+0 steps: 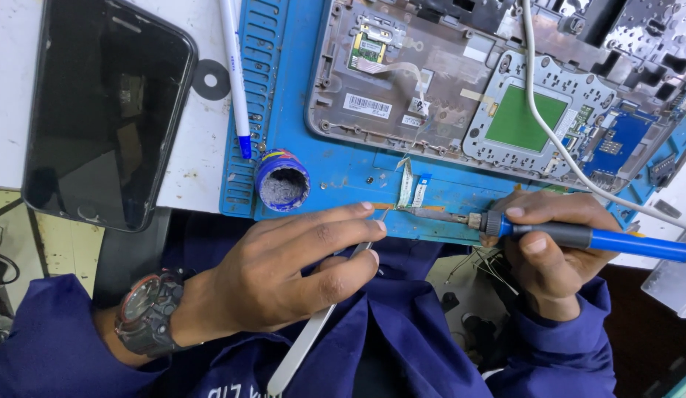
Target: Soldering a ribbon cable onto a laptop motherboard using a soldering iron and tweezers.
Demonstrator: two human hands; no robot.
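My left hand point(291, 269) pinches metal tweezers point(306, 346), their tips reaching a small flat ribbon cable point(406, 184) on the blue work mat point(335, 166). My right hand point(553, 254) grips a blue-handled soldering iron point(601, 237); its metal tip point(439, 216) lies at the near edge of the mat, almost touching the tweezer tips. A watch sits on my left wrist point(147, 313).
An opened laptop shell point(402, 81) with a green touchpad board point(526, 116) lies on the mat's far side. A white cable point(549, 133) crosses it. A small blue pot point(282, 180), a pen point(234, 74) and a black phone point(107, 103) sit left.
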